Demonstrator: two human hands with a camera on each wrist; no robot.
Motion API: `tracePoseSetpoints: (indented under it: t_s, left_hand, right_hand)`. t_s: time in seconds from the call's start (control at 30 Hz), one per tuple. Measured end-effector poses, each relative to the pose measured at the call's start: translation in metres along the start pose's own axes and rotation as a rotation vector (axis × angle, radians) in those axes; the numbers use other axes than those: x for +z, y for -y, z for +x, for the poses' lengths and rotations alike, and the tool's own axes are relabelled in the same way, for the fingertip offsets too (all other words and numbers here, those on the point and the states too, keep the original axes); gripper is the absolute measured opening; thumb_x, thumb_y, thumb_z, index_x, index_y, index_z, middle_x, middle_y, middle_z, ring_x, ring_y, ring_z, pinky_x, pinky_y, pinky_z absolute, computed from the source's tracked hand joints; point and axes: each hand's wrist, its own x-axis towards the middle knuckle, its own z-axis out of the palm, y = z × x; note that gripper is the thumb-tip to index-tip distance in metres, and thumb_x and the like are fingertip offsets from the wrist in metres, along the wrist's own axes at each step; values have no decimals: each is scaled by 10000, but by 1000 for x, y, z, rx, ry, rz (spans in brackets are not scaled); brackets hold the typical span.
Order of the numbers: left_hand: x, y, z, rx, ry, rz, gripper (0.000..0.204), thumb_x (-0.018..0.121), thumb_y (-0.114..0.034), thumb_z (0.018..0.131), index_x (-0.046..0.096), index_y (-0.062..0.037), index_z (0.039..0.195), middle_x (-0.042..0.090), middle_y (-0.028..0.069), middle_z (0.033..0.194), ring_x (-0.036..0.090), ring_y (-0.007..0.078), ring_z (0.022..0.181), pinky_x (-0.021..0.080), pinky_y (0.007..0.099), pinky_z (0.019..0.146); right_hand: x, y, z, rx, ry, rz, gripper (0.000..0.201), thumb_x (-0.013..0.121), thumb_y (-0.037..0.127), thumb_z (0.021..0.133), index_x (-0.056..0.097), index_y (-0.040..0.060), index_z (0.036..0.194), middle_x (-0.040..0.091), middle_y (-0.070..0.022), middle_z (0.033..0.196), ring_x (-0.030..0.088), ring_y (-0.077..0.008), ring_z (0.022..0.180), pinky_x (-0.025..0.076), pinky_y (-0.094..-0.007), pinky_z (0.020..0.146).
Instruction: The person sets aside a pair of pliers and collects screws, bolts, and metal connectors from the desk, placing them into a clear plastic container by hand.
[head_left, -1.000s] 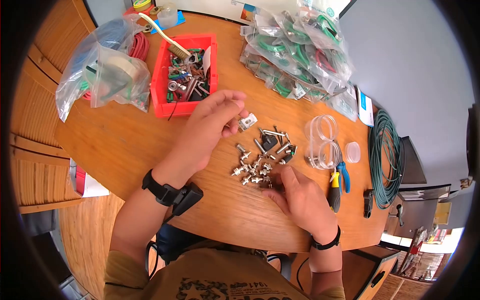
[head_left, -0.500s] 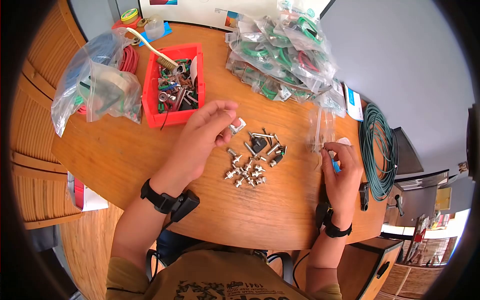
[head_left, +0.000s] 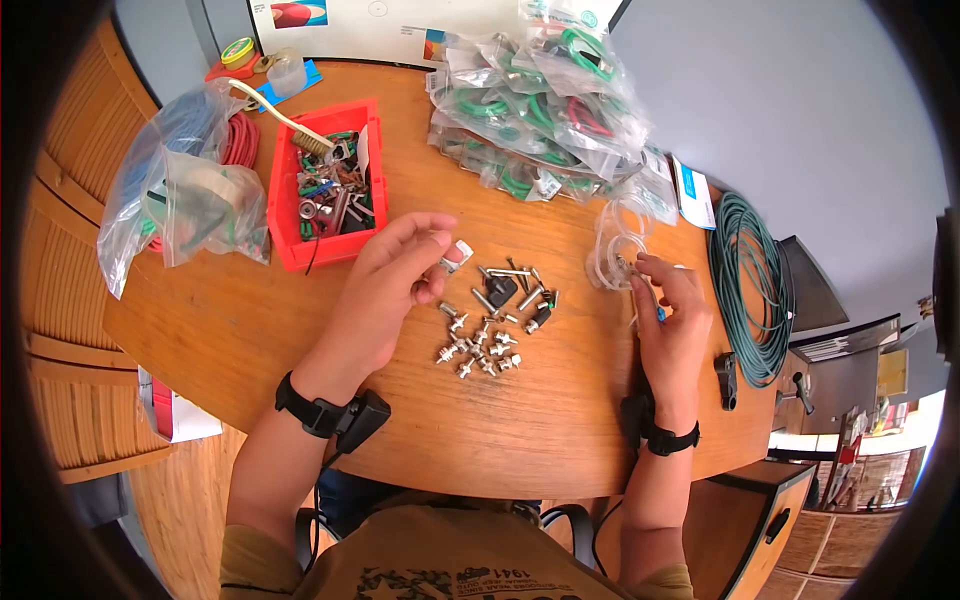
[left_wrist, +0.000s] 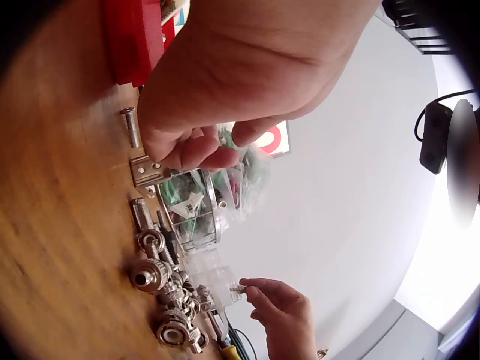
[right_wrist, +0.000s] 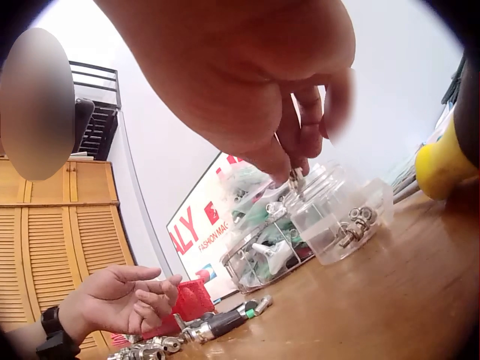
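Observation:
My right hand (head_left: 675,325) pinches a small metal connector (right_wrist: 296,180) between thumb and fingertips, right at the mouth of a clear plastic jar (right_wrist: 306,222). Several metal connectors (right_wrist: 355,227) lie inside that jar. My left hand (head_left: 385,290) hovers with loosely curled fingers and holds nothing. Under its fingertips a small metal bracket (left_wrist: 145,172) lies on the table. A heap of metal BNC connectors (head_left: 480,345) sits between the hands. Just beyond it are a black part (head_left: 501,291) and several loose metal pins and screws (head_left: 530,298).
A red bin (head_left: 283,215) of mixed parts, with a brush (head_left: 280,118) across it, stands beyond my left hand. Bagged cables (head_left: 540,110) are piled at the back. On the right lie a coiled green cable (head_left: 750,290) and a black clip (head_left: 726,380). Bagged rolls (head_left: 210,205) stand far left.
My right hand has gone from the connector heap to the clear jar on the right, carrying a connector. My left hand stays over the bracket. The head view has shifted slightly.

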Motion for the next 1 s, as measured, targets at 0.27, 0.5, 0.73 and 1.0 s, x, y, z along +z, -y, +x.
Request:
tracePoseSetpoints:
  t_s: [0.27, 0.5, 0.73, 1.0]
  left_hand:
    - [-2, 3, 2, 3, 8, -7, 308, 660, -236, 1166, 672, -55, 1415, 721, 45, 1120, 556, 59, 831, 439, 223, 745]
    - [-1, 3, 1, 7, 4, -14, 310, 655, -240, 1168, 666, -46, 1409, 720, 46, 1127, 552, 64, 832, 429, 238, 740]
    - [1, 1, 0, -5, -2, 14, 318, 652, -255, 1165, 666, -62, 1417, 719, 41, 1137, 542, 65, 847, 440, 236, 766]
    - [-2, 3, 1, -8, -1, 16, 320, 661, -268, 1158, 668, -79, 1416, 722, 20, 1130, 547, 59, 843, 451, 242, 795]
  right_hand:
    - [-4, 6, -2, 45, 171, 51, 224, 898, 71, 931, 822, 4, 1131, 797, -161, 1003, 675, -357, 920, 549, -450, 822]
    - [-30, 2, 0, -23, 294, -39, 315, 991, 217, 859, 777, -2, 930, 741, -146, 916, 653, -337, 877, 523, -463, 756]
    - [-31, 27, -7, -28, 278, 121, 301, 991, 196, 851, 790, 3, 965, 761, -144, 961, 700, -339, 868, 568, -411, 762]
    - [15, 71, -23, -353, 655, 238, 306, 841, 99, 966, 789, 64, 1266, 730, -107, 1295, 756, -339, 1119, 635, -436, 920]
